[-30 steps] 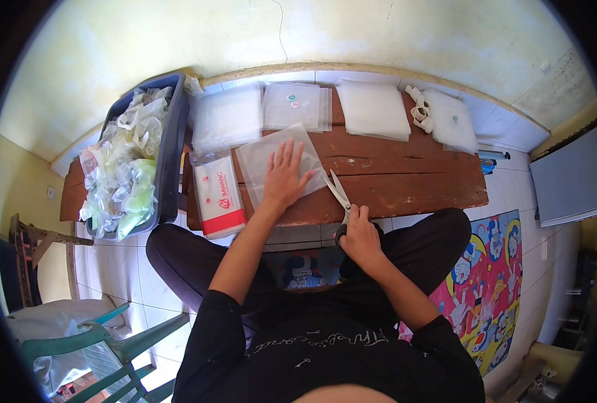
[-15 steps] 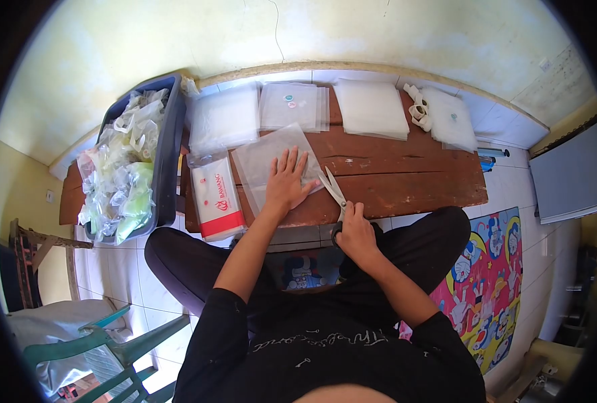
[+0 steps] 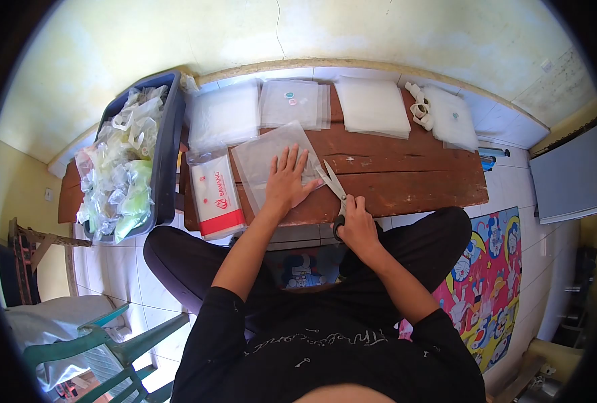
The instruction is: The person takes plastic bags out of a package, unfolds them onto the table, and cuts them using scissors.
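My left hand (image 3: 286, 181) lies flat with fingers spread on a clear plastic bag (image 3: 251, 158) and presses it against the brown wooden table (image 3: 379, 181). My right hand (image 3: 359, 225) grips a pair of scissors (image 3: 339, 190) by the dark handles. The blades are parted and point up and left, with their tips at the bag's right edge, close to my left thumb. Left of the bag is a white and red pack printed "BAWANG" (image 3: 211, 191).
Along the table's back lie stacks of clear plastic bags (image 3: 372, 107), one with small round stickers (image 3: 290, 97). A white strap bundle (image 3: 421, 111) sits at the right. A dark bin (image 3: 167, 134) of filled plastic bags stands left. A green chair (image 3: 137, 342) is lower left.
The scissors have shifted slightly up and left, and their blades look a little wider apart. My left hand stays in place on the bag.
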Motion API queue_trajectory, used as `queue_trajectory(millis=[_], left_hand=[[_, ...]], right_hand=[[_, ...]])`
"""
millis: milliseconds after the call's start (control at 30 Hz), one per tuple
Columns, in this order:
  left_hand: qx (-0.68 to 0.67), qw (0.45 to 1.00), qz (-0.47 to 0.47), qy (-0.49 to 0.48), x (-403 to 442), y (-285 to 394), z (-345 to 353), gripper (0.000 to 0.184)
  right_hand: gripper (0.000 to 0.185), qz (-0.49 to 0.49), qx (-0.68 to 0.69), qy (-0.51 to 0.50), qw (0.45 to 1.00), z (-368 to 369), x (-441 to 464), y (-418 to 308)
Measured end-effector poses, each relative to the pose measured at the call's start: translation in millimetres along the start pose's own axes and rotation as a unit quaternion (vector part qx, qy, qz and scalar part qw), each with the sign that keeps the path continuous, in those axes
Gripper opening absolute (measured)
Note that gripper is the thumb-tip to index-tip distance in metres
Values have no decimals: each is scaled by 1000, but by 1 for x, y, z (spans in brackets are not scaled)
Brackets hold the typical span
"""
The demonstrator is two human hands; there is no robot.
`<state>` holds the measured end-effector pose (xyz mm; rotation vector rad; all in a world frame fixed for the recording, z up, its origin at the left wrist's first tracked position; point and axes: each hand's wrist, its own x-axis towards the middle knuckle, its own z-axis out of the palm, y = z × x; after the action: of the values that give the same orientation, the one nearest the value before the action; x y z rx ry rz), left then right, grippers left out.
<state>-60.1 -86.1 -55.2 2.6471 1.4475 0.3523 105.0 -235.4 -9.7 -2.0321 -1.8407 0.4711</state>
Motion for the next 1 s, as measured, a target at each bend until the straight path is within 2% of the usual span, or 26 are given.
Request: queue_trajectory(millis=[167, 333, 1000], left_hand=[[-8, 1000, -3, 0, 0, 1, -2, 85], [-8, 1000, -4, 3, 0, 0, 0, 86], [0, 1000, -10, 3, 0, 0, 1, 89]], right_hand=[[56, -8, 17, 1, 1000, 2, 0, 5], [47, 6, 0, -7, 1000, -2, 7, -4], [55, -13, 0, -24, 1000, -9, 38, -2]])
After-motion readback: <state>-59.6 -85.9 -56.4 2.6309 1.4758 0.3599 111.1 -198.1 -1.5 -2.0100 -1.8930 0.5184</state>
